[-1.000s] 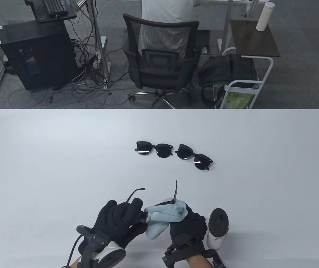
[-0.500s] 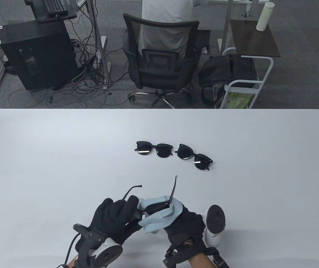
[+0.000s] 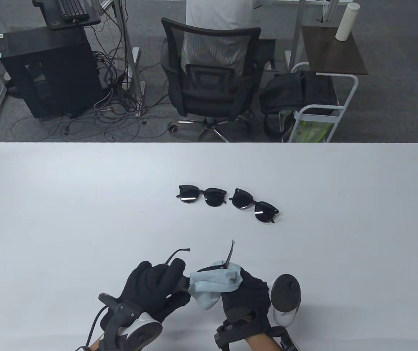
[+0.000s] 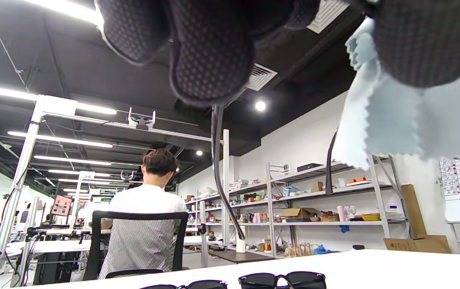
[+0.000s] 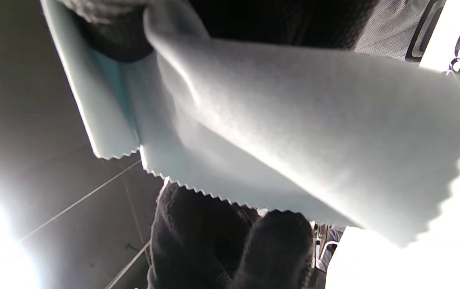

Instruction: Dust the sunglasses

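Item: black sunglasses (image 3: 179,257), temples unfolded, lower centre of frame, lenses hidden under my pale blue cloth (image 3: 212,283). My left hand (image 3: 154,289) grips the frame; my right hand (image 3: 247,292) pinches the cloth.

Your cloth (image 3: 214,283) is a thin, matt, pale blue microfibre with pinked, zigzag edges. Your gloves (image 3: 154,289) are black knit fabric, matt, with a dotted grip texture on the fingertips (image 4: 209,60). The held sunglasses (image 3: 230,252) show slim, dark, plastic-looking arms with a slight sheen. The two pairs (image 3: 201,195) on the table carry glossy dark lenses that reflect light. The table (image 3: 84,219) is a smooth, matt white surface. The trackers (image 3: 285,292) look like hard plastic, white and matt black.
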A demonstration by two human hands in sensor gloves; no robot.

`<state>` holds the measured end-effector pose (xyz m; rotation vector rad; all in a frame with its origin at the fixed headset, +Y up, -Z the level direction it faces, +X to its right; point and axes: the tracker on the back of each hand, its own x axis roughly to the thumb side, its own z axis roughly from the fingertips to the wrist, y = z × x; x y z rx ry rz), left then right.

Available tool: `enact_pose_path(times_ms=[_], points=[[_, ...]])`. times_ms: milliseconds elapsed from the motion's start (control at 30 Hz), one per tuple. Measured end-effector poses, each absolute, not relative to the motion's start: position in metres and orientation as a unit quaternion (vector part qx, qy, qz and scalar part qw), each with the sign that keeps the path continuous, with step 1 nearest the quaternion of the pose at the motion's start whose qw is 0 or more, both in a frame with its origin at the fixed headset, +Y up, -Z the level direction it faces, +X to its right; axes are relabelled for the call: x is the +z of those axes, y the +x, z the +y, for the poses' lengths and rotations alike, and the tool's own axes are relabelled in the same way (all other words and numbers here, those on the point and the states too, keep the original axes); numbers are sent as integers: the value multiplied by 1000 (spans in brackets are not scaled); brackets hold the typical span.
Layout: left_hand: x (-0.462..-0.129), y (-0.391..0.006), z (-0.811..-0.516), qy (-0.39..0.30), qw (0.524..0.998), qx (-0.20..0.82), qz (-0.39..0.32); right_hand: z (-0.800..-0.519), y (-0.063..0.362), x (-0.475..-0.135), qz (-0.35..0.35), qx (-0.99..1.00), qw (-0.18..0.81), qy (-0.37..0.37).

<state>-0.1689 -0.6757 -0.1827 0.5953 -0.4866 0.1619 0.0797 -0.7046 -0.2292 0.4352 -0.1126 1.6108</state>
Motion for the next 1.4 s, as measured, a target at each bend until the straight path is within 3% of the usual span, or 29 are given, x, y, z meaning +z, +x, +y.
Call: enact_pose_path(times_ms=[367, 800, 1200, 1400], points=[[-189, -175, -678, 277, 931, 81, -224, -708, 74, -231, -6, 687, 697, 207], [-183, -170, -678, 303, 918, 68, -249, -704, 83, -231, -69, 731, 648, 203], [-186, -174, -677, 292, 922, 83, -242, -701, 77, -226, -77, 738, 629, 232], [-187, -177, -677, 293, 922, 87, -237, -701, 73, -227, -39, 715, 654, 246]])
